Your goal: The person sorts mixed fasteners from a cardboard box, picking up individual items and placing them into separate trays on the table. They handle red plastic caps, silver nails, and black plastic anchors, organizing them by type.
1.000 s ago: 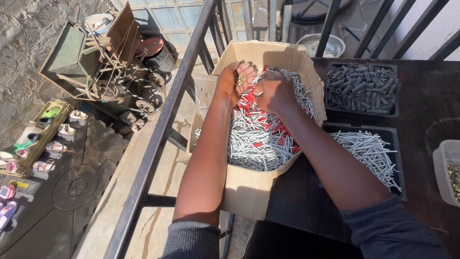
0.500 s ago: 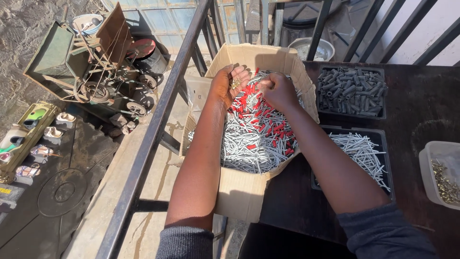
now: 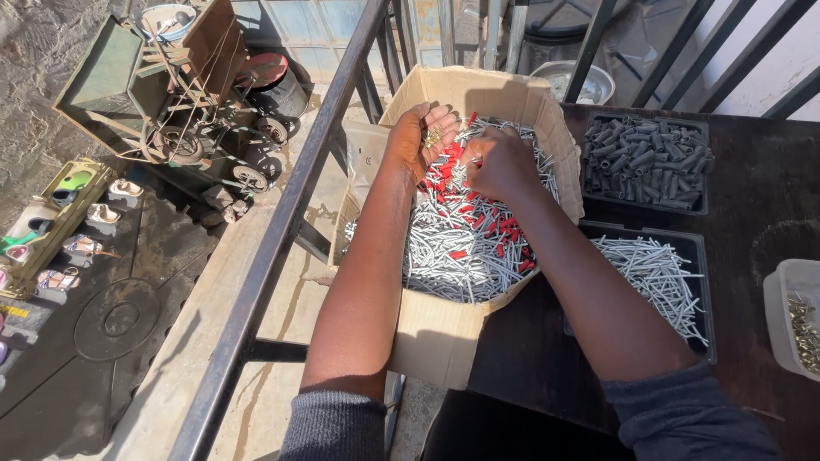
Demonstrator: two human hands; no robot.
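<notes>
A cardboard box (image 3: 436, 337) stands at the edge of a dark table, full of silver nails (image 3: 461, 256) mixed with red plastic plugs (image 3: 474, 213). Both my hands are inside it. My left hand (image 3: 418, 141) is cupped palm up near the box's far left wall, with a few small brass-coloured pieces lying in the palm. My right hand (image 3: 495, 162) is curled over the pile just to its right, fingertips pinched among the red plugs and nails; what it pinches is hidden.
On the dark table (image 3: 752, 213) sit a black tray of grey plugs (image 3: 645, 162), a black tray of long nails (image 3: 658, 277) and a white tub of small screws (image 3: 799, 320). A black metal railing (image 3: 282, 230) runs along the left; carts and shoes lie below.
The view has shifted slightly. My left hand has turned palm up and cupped, showing small brass pieces. My right hand keeps picking through the pile beside it.
</notes>
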